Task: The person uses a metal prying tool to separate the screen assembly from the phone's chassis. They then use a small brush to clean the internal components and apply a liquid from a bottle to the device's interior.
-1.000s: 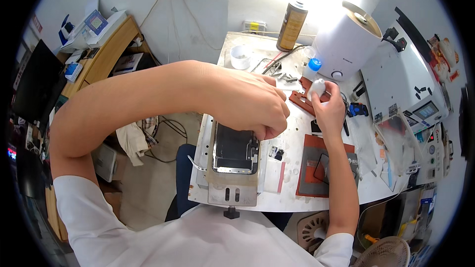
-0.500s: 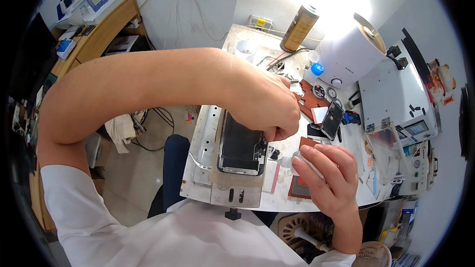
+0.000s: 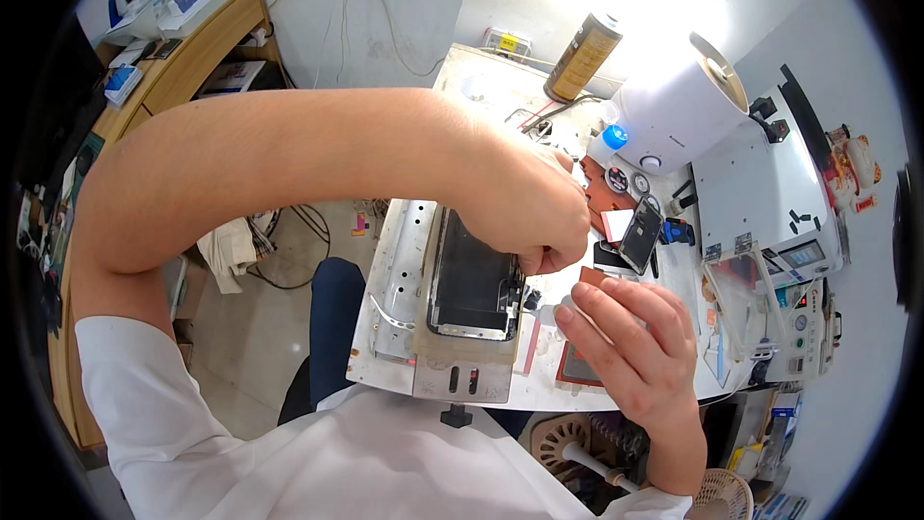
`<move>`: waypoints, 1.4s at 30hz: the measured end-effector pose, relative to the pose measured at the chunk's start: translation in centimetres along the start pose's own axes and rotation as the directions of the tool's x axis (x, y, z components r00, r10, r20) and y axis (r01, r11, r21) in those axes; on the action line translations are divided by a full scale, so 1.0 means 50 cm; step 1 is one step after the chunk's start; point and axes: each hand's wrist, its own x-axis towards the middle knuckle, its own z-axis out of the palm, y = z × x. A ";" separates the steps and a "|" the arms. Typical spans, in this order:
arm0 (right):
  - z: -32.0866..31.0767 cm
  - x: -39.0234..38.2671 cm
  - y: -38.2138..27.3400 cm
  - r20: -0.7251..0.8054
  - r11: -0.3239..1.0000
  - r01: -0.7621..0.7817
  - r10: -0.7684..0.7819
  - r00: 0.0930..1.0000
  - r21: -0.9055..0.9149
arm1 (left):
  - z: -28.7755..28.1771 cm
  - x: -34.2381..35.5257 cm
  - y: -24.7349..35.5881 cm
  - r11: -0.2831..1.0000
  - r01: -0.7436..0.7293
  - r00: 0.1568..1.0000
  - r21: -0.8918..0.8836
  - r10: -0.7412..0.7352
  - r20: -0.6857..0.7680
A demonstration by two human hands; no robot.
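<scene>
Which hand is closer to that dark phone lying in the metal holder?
Left. The left hand is closed at the phone's upper right corner; the right hand hovers apart, off to its right.

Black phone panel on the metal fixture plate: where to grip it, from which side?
Probably by the long edges of the black phone panel, near the lower half, coming from the person's side. It lies flat on the metal fixture plate, so no face offers purchase. The left hand covers its upper right corner; the right hand hovers just right of the plate.
</scene>
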 end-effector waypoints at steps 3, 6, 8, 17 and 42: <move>-0.007 0.000 -0.003 0.014 1.000 0.006 -0.006 1.000 -0.001 | -0.009 -0.016 0.011 0.999 -0.054 0.996 0.002 0.054 -0.067; -0.011 0.001 -0.006 0.024 1.000 0.001 -0.001 1.000 0.002 | 0.003 -0.008 0.006 1.000 0.001 0.999 0.013 0.000 -0.037; -0.013 0.003 -0.006 0.029 1.000 -0.001 0.001 1.000 -0.003 | 0.005 0.008 -0.004 0.998 0.062 0.997 -0.020 -0.061 0.056; -0.005 -0.003 -0.007 0.014 1.000 -0.016 0.016 1.000 -0.011 | 0.023 0.012 -0.020 1.000 0.005 0.999 0.028 -0.006 0.040; 0.048 -0.100 0.039 -0.033 0.757 -0.497 0.562 0.827 0.424 | 0.018 0.003 -0.024 0.996 0.050 0.999 -0.075 -0.050 0.001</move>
